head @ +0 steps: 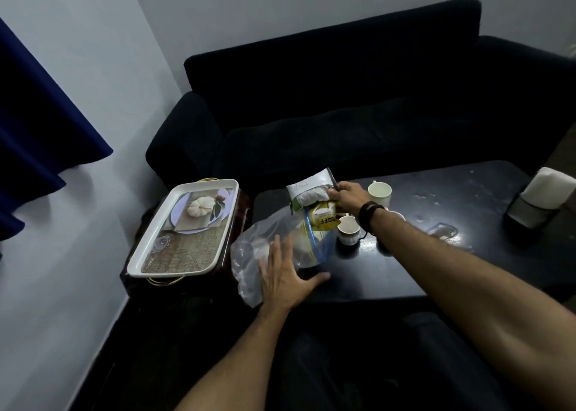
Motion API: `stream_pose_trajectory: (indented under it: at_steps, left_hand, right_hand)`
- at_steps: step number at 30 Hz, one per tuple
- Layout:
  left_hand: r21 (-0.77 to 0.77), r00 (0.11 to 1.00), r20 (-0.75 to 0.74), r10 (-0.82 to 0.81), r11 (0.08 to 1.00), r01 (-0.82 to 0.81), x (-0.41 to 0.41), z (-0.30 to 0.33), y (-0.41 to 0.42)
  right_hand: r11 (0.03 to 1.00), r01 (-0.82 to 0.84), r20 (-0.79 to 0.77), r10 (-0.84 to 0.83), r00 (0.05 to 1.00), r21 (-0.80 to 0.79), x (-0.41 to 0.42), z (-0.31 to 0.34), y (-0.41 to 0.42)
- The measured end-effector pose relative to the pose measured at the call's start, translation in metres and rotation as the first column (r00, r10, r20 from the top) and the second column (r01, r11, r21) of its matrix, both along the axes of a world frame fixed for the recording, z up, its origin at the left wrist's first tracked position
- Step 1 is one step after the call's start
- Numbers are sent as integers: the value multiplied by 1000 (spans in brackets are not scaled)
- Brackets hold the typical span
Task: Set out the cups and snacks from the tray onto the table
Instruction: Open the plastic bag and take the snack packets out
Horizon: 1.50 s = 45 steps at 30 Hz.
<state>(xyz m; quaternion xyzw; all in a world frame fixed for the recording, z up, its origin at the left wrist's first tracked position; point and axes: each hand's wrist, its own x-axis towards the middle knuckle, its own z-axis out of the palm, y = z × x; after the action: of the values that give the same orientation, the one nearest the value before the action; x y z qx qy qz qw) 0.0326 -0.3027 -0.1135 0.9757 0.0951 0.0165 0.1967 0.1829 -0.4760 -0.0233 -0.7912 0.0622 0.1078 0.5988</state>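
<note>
The white tray (146, 256) with a pumpkin picture lies on a small side stand, left of the dark table (436, 254); nothing stands in it. A clear plastic bag (249, 254) lies on the table's left end. My left hand (285, 275) rests flat on it, fingers spread. My right hand (346, 197) grips a silver-white snack packet (307, 189) above a yellow packet (324, 220) at the bag's mouth. One white cup (379, 194) stands behind my right hand. A second cup (348, 231) sits below my wrist. The rim of a third cup (397, 214) shows behind my forearm.
A dark sofa (343, 114) runs along the far side of the table. A napkin holder (536, 204) with white napkins stands at the table's right end. A blue curtain (37, 123) hangs at the left wall. The tabletop shows smears near the middle.
</note>
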Motion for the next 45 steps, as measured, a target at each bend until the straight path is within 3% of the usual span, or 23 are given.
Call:
stream_pose_trajectory:
  at_steps: [3, 6, 9, 12, 14, 18, 22, 31, 36, 38, 41, 43, 45]
  left_hand:
    - [47, 991, -18, 129, 991, -128, 1, -12, 9]
    - [-143, 943, 127, 309, 946, -291, 2, -9, 17]
    - [-395, 862, 284, 419, 871, -294, 7, -1, 26]
    - [-541, 790, 262, 555, 762, -355, 15, 11, 32]
    - [-568, 753, 289, 591, 739, -363, 18, 14, 33]
    - [-555, 744, 352, 568, 767, -322, 18, 12, 38]
    - [-529, 792, 352, 499, 804, -272, 20, 5, 48]
    - [-510, 807, 403, 431, 838, -193, 24, 6, 59]
    - [-448, 809, 453, 374, 880, -156, 27, 19, 63]
    - [-449, 803, 461, 377, 880, -154, 27, 27, 66]
    - [-611, 802, 375, 464, 774, -162, 31, 48, 70]
    - [-778, 795, 283, 536, 613, -136, 35, 67, 71]
    - [-901, 778, 200, 595, 423, -92, 38, 89, 71]
  right_hand:
    - [1000, 26, 24, -26, 999, 12, 6, 1, -1]
    - [993, 95, 53, -99, 994, 75, 17, 3, -2]
    - [963, 218, 30, -226, 974, 159, 30, 2, -2]
    - [947, 293, 5, -296, 955, 129, 36, -5, 8]
    - [957, 281, 0, -282, 959, 77, 37, -15, 22]
    - [985, 175, -76, -173, 982, 16, 34, -44, 64]
    - [985, 156, -141, -164, 976, -68, 33, -61, 95]
    - [983, 139, -242, -164, 956, -116, 44, -71, 107]
    - [935, 4, -218, -87, 972, -354, 41, -65, 107]
    - [898, 26, -132, -93, 987, -438, 33, -58, 108]
    - [905, 91, 123, -43, 992, -416, 29, -45, 104]
    - [980, 4, 161, 29, 987, -198, 28, -31, 97]
    - [989, -128, 82, 122, 989, 73, 25, -14, 88]
